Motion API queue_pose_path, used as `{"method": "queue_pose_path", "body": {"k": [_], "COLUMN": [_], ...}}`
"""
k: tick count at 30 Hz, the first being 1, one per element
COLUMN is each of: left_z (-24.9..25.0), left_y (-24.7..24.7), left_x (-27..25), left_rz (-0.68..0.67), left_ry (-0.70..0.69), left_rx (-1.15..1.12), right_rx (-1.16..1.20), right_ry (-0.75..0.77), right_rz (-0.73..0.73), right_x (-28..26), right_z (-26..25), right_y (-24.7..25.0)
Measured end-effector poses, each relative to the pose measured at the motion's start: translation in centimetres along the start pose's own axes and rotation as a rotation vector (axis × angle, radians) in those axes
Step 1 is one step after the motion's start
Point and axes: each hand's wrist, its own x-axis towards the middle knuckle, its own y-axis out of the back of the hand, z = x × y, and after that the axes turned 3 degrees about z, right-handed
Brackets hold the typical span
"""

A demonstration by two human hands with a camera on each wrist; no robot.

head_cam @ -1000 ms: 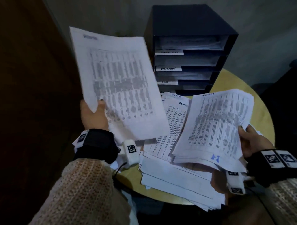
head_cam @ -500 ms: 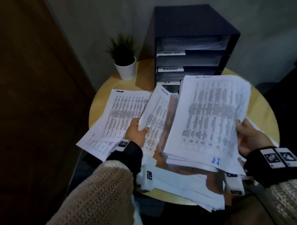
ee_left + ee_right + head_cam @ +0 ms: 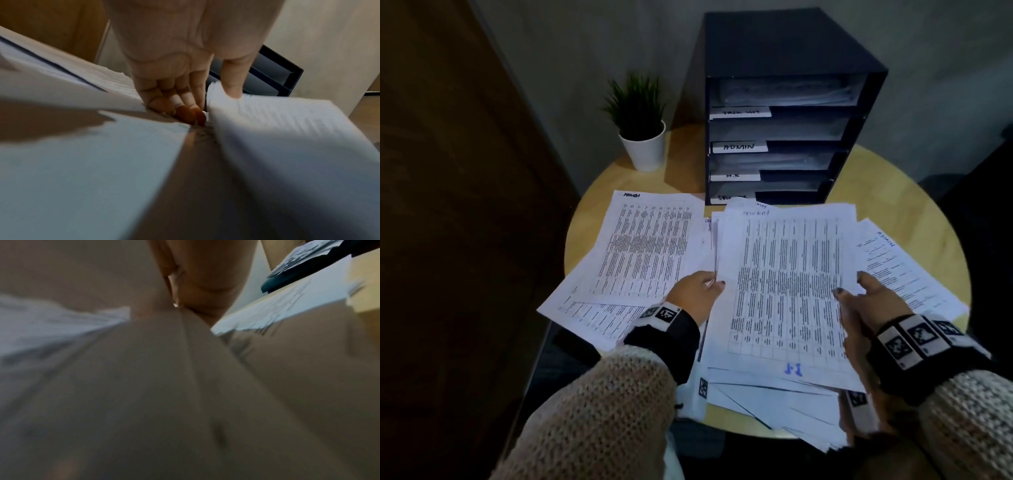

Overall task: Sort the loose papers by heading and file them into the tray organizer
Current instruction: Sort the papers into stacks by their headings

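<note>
A thick stack of printed papers [image 3: 784, 287] lies in the middle of the round wooden table [image 3: 887, 192]. My left hand [image 3: 700, 291] pinches the stack's left edge, thumb on top and fingers [image 3: 185, 112] tucked under several sheets [image 3: 277, 116]. My right hand [image 3: 866, 301] grips the right edge, thumb on the top sheet. A sheet headed ADMIN [image 3: 650, 246] lies flat to the left on other sheets. Another ADMIN sheet [image 3: 893, 267] lies at the right. The black tray organizer [image 3: 780, 113] stands behind, with labelled shelves holding papers. The right wrist view is blurred.
A small potted plant [image 3: 642, 126] in a white pot stands left of the organizer. A dark wooden door fills the left side. More loose sheets [image 3: 791, 411] hang over the table's near edge. A grey wall is behind the table.
My left hand laid the ADMIN sheet down on the left pile, then came back to the stack's left edge. The raised stack in my right hand has come down flatter.
</note>
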Motion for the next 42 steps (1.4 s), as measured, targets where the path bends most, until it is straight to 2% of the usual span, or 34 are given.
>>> {"method": "queue_pose_path", "body": {"k": [3,5,7,11,15,17,19,21,24,26,32,37,39,42], "left_z": [0.5,0.6,0.4,0.0,-1.1,-3.2,-5.8,-7.5,-9.2,-9.7,-9.2,-7.4,-6.5,-6.3], "left_y": [0.1,0.3,0.3,0.6,2.3,4.7,7.7,10.5,12.6,12.4,10.6,9.8,9.3,8.9], "left_x": [-0.3,-0.3,0.1,0.5,1.0,2.4,3.7,4.0,4.0,4.1,4.5,4.3,4.0,3.9], "left_rz": [-0.003,-0.008,0.012,0.077,0.188,0.319,0.425,0.439,0.490,0.508,0.438,0.323,0.336,0.448], "left_ry": [-0.010,-0.039,-0.080,-0.102,-0.076,0.027,0.249,0.456,0.567,0.555,0.484,0.499,0.486,0.451], "left_rx": [-0.116,-0.234,-0.258,-0.257,-0.253,-0.121,0.062,0.209,0.235,0.206,0.075,0.293,0.293,0.153], "right_rx": [0.329,0.431,0.413,0.214,-0.039,-0.118,-0.198,-0.260,-0.286,-0.296,-0.320,-0.338,-0.335,-0.293], "right_ry": [-0.016,0.005,0.075,0.163,0.108,0.055,0.035,0.032,0.032,0.038,0.033,0.037,0.040,0.033], "right_rz": [-0.034,-0.063,-0.104,-0.170,0.007,0.084,0.117,0.119,0.098,0.094,0.079,0.071,0.075,0.073], "right_x": [-0.6,-1.3,-2.3,-2.5,-0.8,-0.5,-0.3,-0.5,-0.5,-0.6,-0.8,-0.9,-0.9,-0.7], "right_z": [-0.4,-0.9,-1.5,-1.6,-1.1,-0.9,-0.7,-0.9,-0.9,-1.1,-1.3,-1.5,-1.4,-1.2], "right_y": [0.4,0.3,0.0,-0.7,-0.4,-0.1,0.1,0.1,-0.1,-0.1,-0.1,-0.1,-0.1,-0.1]}}
